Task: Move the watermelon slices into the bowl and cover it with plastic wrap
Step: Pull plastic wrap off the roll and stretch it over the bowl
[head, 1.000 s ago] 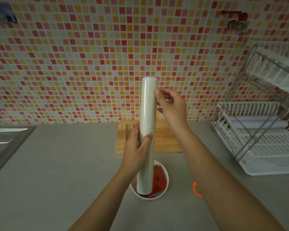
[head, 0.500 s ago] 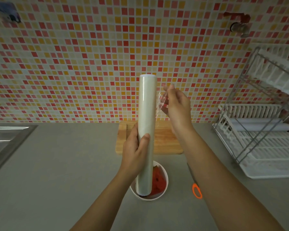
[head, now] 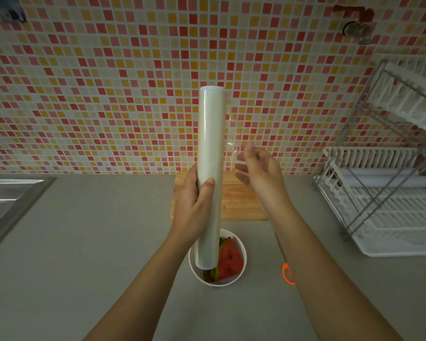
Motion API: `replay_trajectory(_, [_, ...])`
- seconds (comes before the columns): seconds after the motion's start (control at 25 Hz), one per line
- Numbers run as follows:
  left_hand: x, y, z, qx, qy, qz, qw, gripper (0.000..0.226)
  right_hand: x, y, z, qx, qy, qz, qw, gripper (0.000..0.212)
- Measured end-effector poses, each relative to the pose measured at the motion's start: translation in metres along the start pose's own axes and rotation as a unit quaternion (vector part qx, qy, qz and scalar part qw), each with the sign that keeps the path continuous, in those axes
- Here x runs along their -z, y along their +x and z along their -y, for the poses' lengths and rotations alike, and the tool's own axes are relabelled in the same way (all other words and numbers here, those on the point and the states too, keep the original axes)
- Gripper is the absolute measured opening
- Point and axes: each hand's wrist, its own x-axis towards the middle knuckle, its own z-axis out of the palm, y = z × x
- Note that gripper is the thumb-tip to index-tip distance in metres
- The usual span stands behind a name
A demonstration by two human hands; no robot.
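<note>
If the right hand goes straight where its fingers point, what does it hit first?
Probably the loose clear film beside the tall white plastic-wrap roll; the right hand is blurred, so I'm unsure.

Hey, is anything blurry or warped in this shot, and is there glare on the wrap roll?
Head view: the right hand is smeared by motion blur, while the left hand looks sharp. A soft highlight streaks down the plastic wrap roll. The wide lens bends the dish rack at the right edge.
</note>
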Motion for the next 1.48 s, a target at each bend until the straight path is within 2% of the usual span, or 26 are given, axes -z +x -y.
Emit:
replay_trajectory(0.08, [0.002,0.002,0.000,-0.012,0.005,-0.001,1.000,0.026,0.000,-0.010,-0.009,-0.002,-0.035,0.062,0.997,0.021])
replay_trajectory(0.2, [0.002,0.002,-0.001,-0.021,0.006,-0.003,1.000,0.025,-0.002,-0.014,-0.012,0.040,-0.070,0.034,0.996,0.008])
replay_trajectory(0.32, [0.001,0.004,-0.002,-0.029,0.013,-0.001,1.000,0.023,-0.001,-0.012,-0.013,0.050,-0.111,-0.008,0.993,0.009])
replay_trajectory(0.44, [0.001,0.006,-0.003,-0.031,0.007,-0.002,1.000,0.026,0.002,-0.019,-0.017,-0.004,-0.050,0.036,0.998,0.027])
replay_trajectory(0.48, [0.002,0.007,-0.002,-0.032,0.003,-0.005,0.999,0.030,0.002,-0.022,-0.020,-0.007,-0.051,0.064,0.997,0.027])
replay_trajectory(0.56, [0.003,0.008,-0.002,-0.032,-0.004,-0.006,0.999,0.031,0.002,-0.025,-0.023,0.009,-0.067,0.083,0.994,0.013])
replay_trajectory(0.68, [0.004,0.009,-0.003,-0.026,-0.011,-0.003,1.000,0.024,0.001,-0.022,-0.024,0.039,-0.115,0.024,0.992,0.012])
replay_trajectory(0.76, [0.004,0.010,-0.003,-0.020,-0.014,-0.006,1.000,0.024,0.003,-0.026,-0.027,0.025,-0.081,0.015,0.996,0.014])
replay_trajectory(0.84, [0.005,0.011,-0.003,-0.018,-0.023,-0.015,0.999,0.028,0.006,-0.034,-0.032,-0.011,-0.047,0.079,0.996,0.023])
replay_trajectory(0.92, [0.007,0.013,-0.003,-0.016,-0.027,-0.015,0.999,0.027,0.006,-0.041,-0.040,-0.001,-0.090,0.133,0.987,0.014])
replay_trajectory(0.96, [0.008,0.012,-0.003,-0.017,-0.025,-0.011,0.999,0.022,0.006,-0.042,-0.043,0.007,-0.094,0.128,0.987,0.006])
replay_trajectory(1.04, [0.007,0.012,-0.003,-0.017,-0.022,-0.003,1.000,0.015,0.007,-0.043,-0.049,0.020,-0.092,0.075,0.993,0.011])
replay_trajectory(1.12, [0.005,0.011,-0.003,-0.015,-0.021,-0.002,1.000,0.012,0.010,-0.047,-0.054,0.005,-0.052,0.051,0.997,0.006])
replay_trajectory(1.2, [0.005,0.012,-0.001,-0.006,-0.028,-0.007,1.000,0.013,0.015,-0.057,-0.059,-0.025,-0.021,0.089,0.995,0.013])
replay_trajectory(1.32, [0.005,0.015,0.001,0.001,-0.030,-0.009,1.000,0.025,0.018,-0.067,-0.067,-0.019,-0.093,0.152,0.984,0.007])
replay_trajectory(1.48, [0.004,0.017,0.001,0.005,-0.036,-0.005,0.999,0.024,0.022,-0.068,-0.073,-0.017,-0.085,0.096,0.992,0.005])
